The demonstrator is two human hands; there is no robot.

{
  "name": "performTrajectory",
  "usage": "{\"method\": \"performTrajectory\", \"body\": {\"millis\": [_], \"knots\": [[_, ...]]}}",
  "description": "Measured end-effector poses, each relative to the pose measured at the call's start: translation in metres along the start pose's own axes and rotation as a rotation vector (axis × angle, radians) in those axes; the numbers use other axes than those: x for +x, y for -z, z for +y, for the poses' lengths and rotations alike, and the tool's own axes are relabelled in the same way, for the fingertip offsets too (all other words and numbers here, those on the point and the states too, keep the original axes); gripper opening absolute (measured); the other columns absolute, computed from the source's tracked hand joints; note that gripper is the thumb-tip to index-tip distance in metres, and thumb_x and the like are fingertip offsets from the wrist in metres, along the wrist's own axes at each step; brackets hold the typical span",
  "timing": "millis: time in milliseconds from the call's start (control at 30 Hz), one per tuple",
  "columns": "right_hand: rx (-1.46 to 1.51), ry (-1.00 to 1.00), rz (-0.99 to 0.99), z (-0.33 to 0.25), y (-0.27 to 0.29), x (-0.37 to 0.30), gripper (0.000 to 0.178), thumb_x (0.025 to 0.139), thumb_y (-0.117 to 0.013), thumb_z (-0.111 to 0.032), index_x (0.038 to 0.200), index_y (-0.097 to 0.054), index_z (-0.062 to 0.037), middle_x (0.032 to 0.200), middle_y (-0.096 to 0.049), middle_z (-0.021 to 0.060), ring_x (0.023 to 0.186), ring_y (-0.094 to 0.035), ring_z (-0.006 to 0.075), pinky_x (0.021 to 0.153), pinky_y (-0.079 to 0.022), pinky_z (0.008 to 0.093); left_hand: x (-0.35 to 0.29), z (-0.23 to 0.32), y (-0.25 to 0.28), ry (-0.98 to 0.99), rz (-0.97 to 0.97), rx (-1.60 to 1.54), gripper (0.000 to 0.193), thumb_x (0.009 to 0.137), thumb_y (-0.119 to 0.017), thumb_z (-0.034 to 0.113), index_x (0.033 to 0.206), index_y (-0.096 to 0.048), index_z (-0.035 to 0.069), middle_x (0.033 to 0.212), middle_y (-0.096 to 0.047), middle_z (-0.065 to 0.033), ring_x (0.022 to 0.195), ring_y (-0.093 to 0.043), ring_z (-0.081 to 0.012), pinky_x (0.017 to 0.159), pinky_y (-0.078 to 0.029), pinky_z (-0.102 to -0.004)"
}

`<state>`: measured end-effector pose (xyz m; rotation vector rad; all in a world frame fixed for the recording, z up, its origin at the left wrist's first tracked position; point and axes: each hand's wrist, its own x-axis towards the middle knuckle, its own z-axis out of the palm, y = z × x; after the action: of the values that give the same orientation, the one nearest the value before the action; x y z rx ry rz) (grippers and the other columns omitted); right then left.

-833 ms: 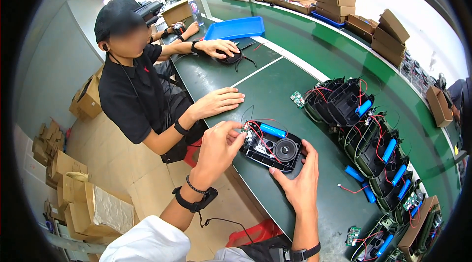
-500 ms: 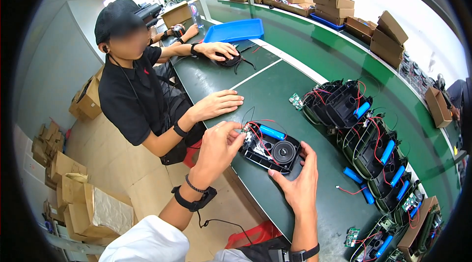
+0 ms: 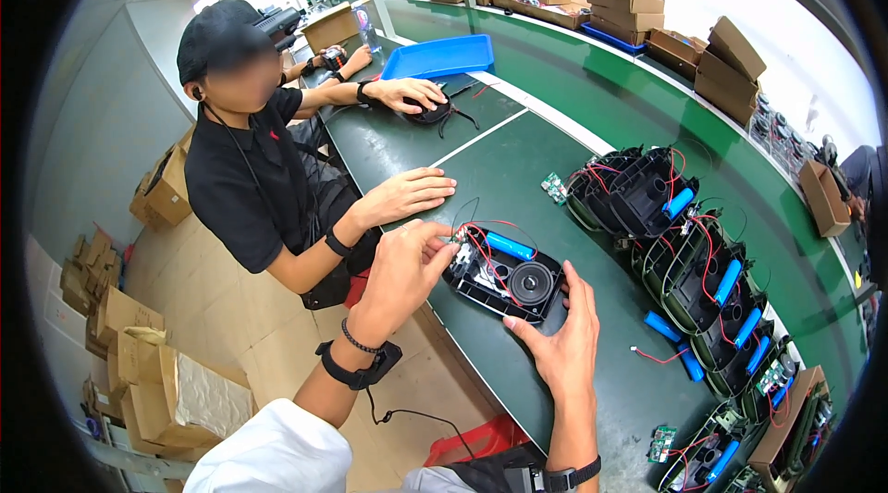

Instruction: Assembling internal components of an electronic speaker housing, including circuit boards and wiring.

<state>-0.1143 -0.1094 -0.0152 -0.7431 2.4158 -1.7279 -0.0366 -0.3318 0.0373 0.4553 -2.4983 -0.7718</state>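
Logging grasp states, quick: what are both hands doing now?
Left hand: closed, pinching the small green circuit board.
Right hand: holding the black housing by its right end.

A blue tray (image 3: 439, 56) lies near a bottle (image 3: 367, 30), cartons (image 3: 132, 362) on the floor (image 3: 282, 340).

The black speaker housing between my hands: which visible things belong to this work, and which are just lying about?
Apparently in the work:
black housing
round speaker
its blue cylinder
circuit board

Apparently lying about:
blue tray
bottle
floor cardboard boxes
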Motion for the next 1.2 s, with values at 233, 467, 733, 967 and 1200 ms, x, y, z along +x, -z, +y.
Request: {"method": "performTrajectory", "body": {"millis": [233,467,733,967,1200], "knots": [[-0.027,-0.025,-0.007,-0.002,0.001,0.0,0.101,0.063,-0.095,-0.013,0.149,-0.046,0.0047,0.141,-0.056,0.0246,0.13,-0.058,0.0407,0.11,-0.047,0.0445,-0.001,-0.003,-0.002,0.031,0.009,-0.026,0.021,0.09,-0.077,0.01,0.106,-0.074,-0.003,0.086,-0.075,-0.0151,0.071,-0.074,-0.0212,0.066,-0.06,-0.0319],[-0.018,-0.022,0.001,-0.002,0.001,-0.001,0.1,0.064,-0.095,-0.013,0.149,-0.047,0.0044,0.141,-0.056,0.0241,0.13,-0.058,0.0402,0.11,-0.047,0.0443,-0.003,-0.004,-0.006,0.01,0.026,-0.028,0.021,0.089,-0.077,0.008,0.107,-0.073,-0.003,0.085,-0.074,-0.0145,0.07,-0.073,-0.0209,0.065,-0.06,-0.0317],[-0.016,-0.012,0.004,0.002,-0.001,-0.001,0.1,0.063,-0.096,-0.013,0.149,-0.047,0.0043,0.141,-0.056,0.0236,0.13,-0.058,0.0399,0.11,-0.047,0.0441,-0.011,-0.007,-0.017,-0.05,0.023,0.145,0.016,0.089,-0.077,0.011,0.101,-0.073,0.003,0.084,-0.071,-0.0106,0.082,-0.069,-0.0291,0.075,-0.054,-0.0417],[-0.032,0.028,0.057,0.004,-0.003,0.001,0.1,0.06,-0.098,-0.014,0.147,-0.05,0.0031,0.131,-0.062,0.0201,0.12,-0.063,0.0346,0.102,-0.052,0.043,-0.016,-0.014,-0.024,-0.115,0.071,0.214,0.013,0.093,-0.072,0.014,0.103,-0.073,0.006,0.089,-0.07,-0.0112,0.091,-0.065,-0.0323,0.08,-0.052,-0.0437],[-0.009,-0.024,0.003,-0.001,-0.001,-0.001,0.101,0.063,-0.096,-0.013,0.149,-0.046,0.0052,0.141,-0.056,0.0234,0.13,-0.057,0.0396,0.112,-0.046,0.0432,-0.018,-0.003,-0.017,-0.146,0.074,0.287,0.011,0.093,-0.071,0.011,0.102,-0.073,0.005,0.098,-0.068,-0.0142,0.097,-0.064,-0.0343,0.084,-0.052,-0.0428]]}}
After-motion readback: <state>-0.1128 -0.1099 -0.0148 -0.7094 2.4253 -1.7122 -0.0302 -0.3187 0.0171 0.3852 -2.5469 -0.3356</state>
